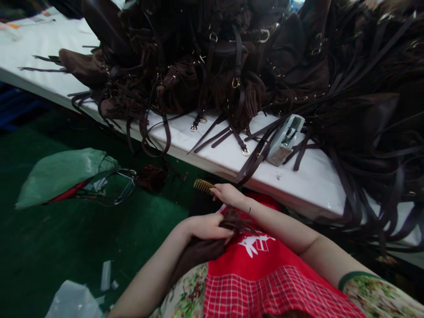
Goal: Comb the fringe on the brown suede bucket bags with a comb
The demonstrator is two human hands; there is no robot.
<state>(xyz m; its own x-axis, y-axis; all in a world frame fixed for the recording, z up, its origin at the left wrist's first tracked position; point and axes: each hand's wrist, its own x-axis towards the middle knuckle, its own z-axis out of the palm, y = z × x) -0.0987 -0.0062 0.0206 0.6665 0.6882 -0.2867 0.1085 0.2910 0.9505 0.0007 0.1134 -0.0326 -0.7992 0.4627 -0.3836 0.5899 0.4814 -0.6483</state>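
In the head view, my right hand (229, 194) grips a yellowish wide-toothed comb (203, 185) by one end, its teeth pointing down and left. Just below it, close to the red apron, my left hand (208, 227) is closed around a dark brown fringed bag (207, 251). Brown strands (236, 221) of its fringe stick out past the fingers toward my right forearm. The comb and the fringe are apart. Most of the bag is hidden under my left hand and forearm.
A white table (308, 183) bears a heap of brown fringed bags (185, 84) with straps hanging over its edge. A grey-white box-shaped thing (285, 140) stands near that edge. On the green floor lie a pale green plastic bag (66, 174) and clear plastic (73, 300).
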